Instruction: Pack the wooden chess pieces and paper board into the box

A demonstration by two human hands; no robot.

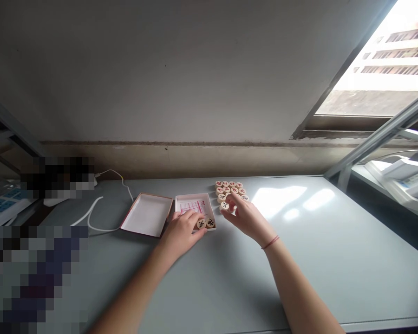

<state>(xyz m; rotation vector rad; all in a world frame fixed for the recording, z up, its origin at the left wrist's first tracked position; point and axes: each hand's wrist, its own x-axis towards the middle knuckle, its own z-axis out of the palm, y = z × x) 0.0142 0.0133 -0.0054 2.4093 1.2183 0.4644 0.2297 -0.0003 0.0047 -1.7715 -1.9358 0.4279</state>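
A shallow white box (212, 208) with a printed sheet inside stands at the table's middle. My left hand (181, 232) grips its near side, fingers curled over into it and thumb along the front edge. Beside those fingertips two round wooden Chinese chess pieces (210, 223) with dark characters lie in the box; my hand hides the near left corner. My right hand (245, 215) is just right of the box, thumb and forefinger closed around a chess piece (224, 205) at the near end of a block of chess pieces (226, 189). The rear ones bear red characters.
Left of the box lies its lid (149, 214), inside up. A white cable (101, 229) runs beyond it to the left. The grey table (320, 260) meets a wall (181, 157) at the back. Metal frame bars (369, 139) rise at the right by a window.
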